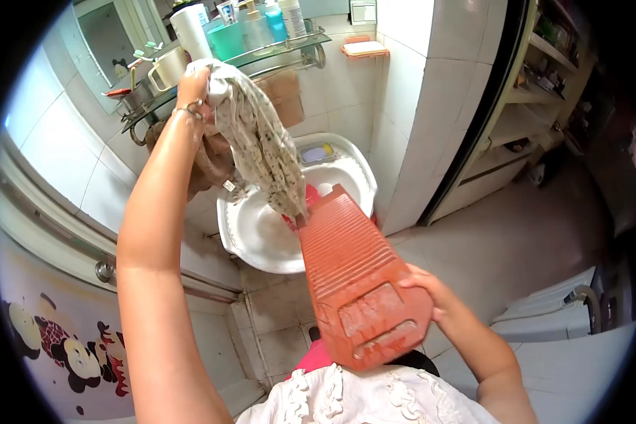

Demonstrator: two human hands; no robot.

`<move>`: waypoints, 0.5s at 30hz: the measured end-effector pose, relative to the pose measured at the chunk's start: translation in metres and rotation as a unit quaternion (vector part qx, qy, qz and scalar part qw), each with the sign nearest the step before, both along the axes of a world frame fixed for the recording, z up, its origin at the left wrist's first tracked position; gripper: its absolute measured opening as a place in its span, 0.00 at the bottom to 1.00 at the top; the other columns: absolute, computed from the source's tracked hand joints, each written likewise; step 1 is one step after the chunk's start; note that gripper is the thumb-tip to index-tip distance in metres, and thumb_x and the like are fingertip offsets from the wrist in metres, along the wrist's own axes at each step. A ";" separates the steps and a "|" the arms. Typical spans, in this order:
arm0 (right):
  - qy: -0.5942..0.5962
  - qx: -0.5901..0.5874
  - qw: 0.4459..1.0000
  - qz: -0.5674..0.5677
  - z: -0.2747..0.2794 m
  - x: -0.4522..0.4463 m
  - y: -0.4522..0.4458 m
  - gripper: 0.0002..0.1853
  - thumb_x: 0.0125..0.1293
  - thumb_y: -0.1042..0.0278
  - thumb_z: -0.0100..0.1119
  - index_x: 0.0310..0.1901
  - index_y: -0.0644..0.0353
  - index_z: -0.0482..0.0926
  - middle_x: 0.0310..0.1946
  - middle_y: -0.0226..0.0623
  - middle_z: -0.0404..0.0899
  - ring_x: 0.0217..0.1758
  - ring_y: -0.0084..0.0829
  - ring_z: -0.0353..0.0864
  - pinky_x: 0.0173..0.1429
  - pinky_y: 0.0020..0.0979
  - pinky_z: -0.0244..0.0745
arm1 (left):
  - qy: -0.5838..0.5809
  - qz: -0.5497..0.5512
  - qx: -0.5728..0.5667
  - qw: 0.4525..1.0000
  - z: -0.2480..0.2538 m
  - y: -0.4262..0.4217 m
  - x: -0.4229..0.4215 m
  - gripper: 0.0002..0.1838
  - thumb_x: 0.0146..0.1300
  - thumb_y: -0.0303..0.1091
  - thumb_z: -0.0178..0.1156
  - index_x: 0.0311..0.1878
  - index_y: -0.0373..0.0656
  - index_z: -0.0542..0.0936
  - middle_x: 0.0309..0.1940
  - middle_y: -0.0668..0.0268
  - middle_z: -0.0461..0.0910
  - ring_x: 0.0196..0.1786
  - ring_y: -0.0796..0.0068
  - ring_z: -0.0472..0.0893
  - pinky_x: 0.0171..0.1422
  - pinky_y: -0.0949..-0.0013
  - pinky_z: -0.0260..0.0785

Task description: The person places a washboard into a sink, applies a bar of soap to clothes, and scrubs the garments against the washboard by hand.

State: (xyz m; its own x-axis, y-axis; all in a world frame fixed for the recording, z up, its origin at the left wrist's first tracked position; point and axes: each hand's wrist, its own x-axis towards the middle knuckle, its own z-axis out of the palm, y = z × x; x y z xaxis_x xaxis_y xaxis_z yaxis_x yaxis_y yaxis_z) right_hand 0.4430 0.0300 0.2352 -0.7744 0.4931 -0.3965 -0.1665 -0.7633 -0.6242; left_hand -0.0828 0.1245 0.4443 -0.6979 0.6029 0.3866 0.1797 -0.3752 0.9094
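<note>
High on the left, my left hand (195, 88) is closed around one end of a wet-looking patterned cloth (258, 134). The cloth hangs in a twisted length toward the washbasin (261, 237), its lower end by the top of a washboard. My right hand (427, 288) grips the right edge of the red ribbed washboard (357, 247), which slants from my waist up over the basin's front rim. Something red lies in the basin, partly covered by the cloth and board.
A glass shelf (283, 49) above the basin carries bottles, cups and toothbrushes. Brown towels (283, 95) hang below it. An orange soap dish (364, 47) is on the wall. A soap tray (316, 152) sits on the basin's back ledge. At right stands a white appliance (548, 314) with a hose.
</note>
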 end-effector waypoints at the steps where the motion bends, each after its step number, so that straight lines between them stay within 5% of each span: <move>1: 0.002 0.001 1.000 0.007 -0.013 -0.012 0.005 0.30 0.59 0.76 0.58 0.65 0.66 0.67 0.59 0.43 0.76 0.60 0.34 0.77 0.67 0.35 0.71 | 0.015 0.021 0.020 0.999 0.011 0.004 -0.003 0.10 0.52 0.31 0.55 0.37 0.40 0.77 0.28 0.62 0.74 0.32 0.67 0.75 0.35 0.60 0.69; 2: 0.013 -0.019 1.000 0.020 -0.025 -0.025 0.008 0.30 0.59 0.76 0.58 0.65 0.66 0.67 0.58 0.43 0.76 0.60 0.34 0.77 0.67 0.35 0.71 | 0.034 0.030 0.010 0.999 0.024 0.007 -0.008 0.12 0.52 0.31 0.55 0.39 0.38 0.78 0.31 0.60 0.77 0.34 0.66 0.77 0.36 0.59 0.70; 3: 0.022 -0.037 0.999 0.033 -0.039 -0.037 0.011 0.29 0.59 0.76 0.58 0.64 0.65 0.67 0.58 0.43 0.76 0.60 0.34 0.77 0.67 0.36 0.72 | 0.239 0.071 0.010 0.968 0.030 0.028 -0.051 0.12 0.53 0.32 0.55 0.40 0.38 0.79 0.32 0.59 0.78 0.34 0.66 0.78 0.36 0.59 0.71; 5: 0.043 -0.050 0.997 0.038 -0.072 -0.060 0.012 0.29 0.59 0.77 0.58 0.64 0.65 0.67 0.59 0.43 0.75 0.60 0.34 0.77 0.67 0.37 0.72 | 0.245 0.098 0.005 0.964 0.040 0.017 -0.039 0.13 0.54 0.32 0.56 0.42 0.37 0.80 0.34 0.59 0.80 0.34 0.65 0.79 0.36 0.59 0.72; 6: 0.065 -0.060 0.995 0.037 -0.087 -0.069 0.011 0.30 0.59 0.77 0.57 0.65 0.65 0.66 0.59 0.43 0.74 0.61 0.34 0.76 0.67 0.38 0.72 | 0.049 0.083 0.007 0.995 0.058 -0.001 0.027 0.13 0.55 0.32 0.56 0.42 0.37 0.81 0.34 0.60 0.80 0.34 0.65 0.79 0.37 0.60 0.73; 9: 0.081 -0.094 0.991 0.049 -0.121 -0.085 0.006 0.30 0.58 0.78 0.56 0.66 0.64 0.65 0.60 0.42 0.73 0.63 0.35 0.75 0.68 0.39 0.71 | 0.053 0.036 -0.020 0.998 0.047 0.000 0.044 0.12 0.58 0.30 0.56 0.44 0.37 0.79 0.37 0.65 0.80 0.35 0.67 0.80 0.38 0.64 0.74; 12: 0.068 -0.094 0.991 0.062 -0.150 -0.079 -0.003 0.31 0.58 0.79 0.55 0.66 0.62 0.66 0.61 0.42 0.73 0.64 0.37 0.74 0.69 0.39 0.70 | 0.099 -0.018 -0.037 0.994 0.009 -0.021 0.108 0.18 0.61 0.30 0.54 0.54 0.37 0.76 0.42 0.61 0.81 0.40 0.68 0.82 0.43 0.62 0.79; 15: 0.063 -0.100 0.990 0.071 -0.170 -0.074 -0.009 0.31 0.59 0.79 0.55 0.67 0.60 0.65 0.63 0.42 0.72 0.65 0.38 0.73 0.70 0.40 0.69 | 0.156 -0.125 -0.005 0.980 -0.084 -0.047 0.135 0.15 0.58 0.29 0.57 0.49 0.39 0.80 0.42 0.64 0.83 0.42 0.73 0.82 0.50 0.68 0.75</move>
